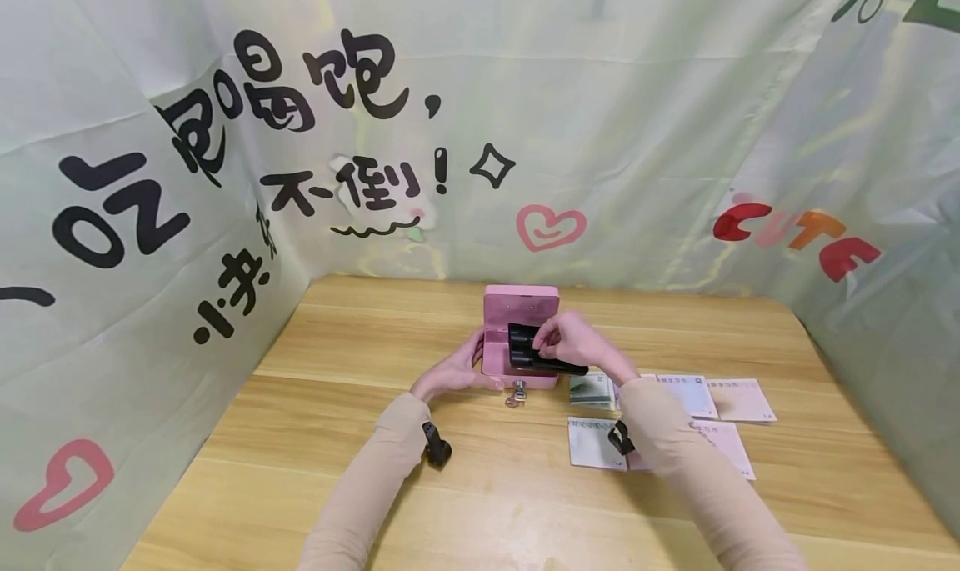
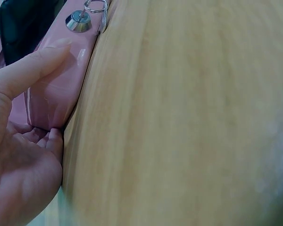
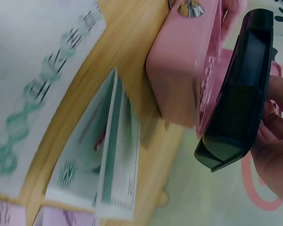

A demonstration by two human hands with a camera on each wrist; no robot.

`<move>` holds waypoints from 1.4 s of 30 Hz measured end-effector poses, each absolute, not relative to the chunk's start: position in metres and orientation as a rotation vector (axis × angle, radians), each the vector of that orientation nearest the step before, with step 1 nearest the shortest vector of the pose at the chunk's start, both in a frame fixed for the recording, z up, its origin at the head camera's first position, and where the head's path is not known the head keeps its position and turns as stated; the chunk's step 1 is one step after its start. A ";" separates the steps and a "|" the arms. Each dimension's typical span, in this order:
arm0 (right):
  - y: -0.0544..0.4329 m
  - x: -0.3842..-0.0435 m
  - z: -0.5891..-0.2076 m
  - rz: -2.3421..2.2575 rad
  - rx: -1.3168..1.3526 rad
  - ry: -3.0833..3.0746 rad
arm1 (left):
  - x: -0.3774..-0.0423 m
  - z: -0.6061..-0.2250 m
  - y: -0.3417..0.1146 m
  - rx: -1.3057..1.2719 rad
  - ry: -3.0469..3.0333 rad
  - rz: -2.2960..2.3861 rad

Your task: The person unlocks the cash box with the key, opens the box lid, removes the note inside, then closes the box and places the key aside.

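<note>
A pink cash box [image 1: 538, 382] stands on the table with its lid [image 1: 501, 306] raised. My left hand [image 1: 456, 373] grips its left end; in the left wrist view the thumb lies on the front wall and the fingers bend against the side. A key sits in the lock [image 2: 79, 21] on the front, with a ring [image 1: 513, 402] hanging from it. In my right hand [image 1: 573, 339] I pinch a black tray with compartments [image 1: 522, 356], held tilted over the open box. The right wrist view shows the tray [image 3: 240, 99] edge-on, partly hiding the fingers.
Several banknotes lie in two rows to the right of the box, partly under my right forearm: a folded green one [image 1: 591, 392], a blue one [image 1: 688, 396], a pinkish one [image 1: 742, 399] and a pale one [image 1: 597, 444]. A printed cloth [image 1: 450, 254] hangs behind the wooden table [image 1: 360, 321].
</note>
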State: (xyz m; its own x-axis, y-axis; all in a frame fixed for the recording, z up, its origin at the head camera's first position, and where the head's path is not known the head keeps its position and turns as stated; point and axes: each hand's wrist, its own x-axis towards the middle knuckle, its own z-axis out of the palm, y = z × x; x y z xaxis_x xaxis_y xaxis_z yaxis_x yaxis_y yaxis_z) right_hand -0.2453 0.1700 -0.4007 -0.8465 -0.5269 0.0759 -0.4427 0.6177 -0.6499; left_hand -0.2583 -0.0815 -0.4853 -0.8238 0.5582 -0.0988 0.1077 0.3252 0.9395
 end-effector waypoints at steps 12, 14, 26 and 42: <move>0.147 -0.251 -0.404 -1.058 -0.828 2.716 | -0.259 -0.486 -0.081 0.641 2.141 1.586; 0.144 -0.252 -0.405 -1.056 -0.846 2.722 | -0.260 -0.486 -0.080 0.646 2.129 1.595; 0.133 -0.254 -0.410 -1.014 -0.857 2.787 | -0.261 -0.488 -0.081 0.665 2.153 1.578; 0.133 -0.258 -0.421 -1.000 -0.823 2.782 | -0.261 -0.488 -0.080 0.661 2.153 1.567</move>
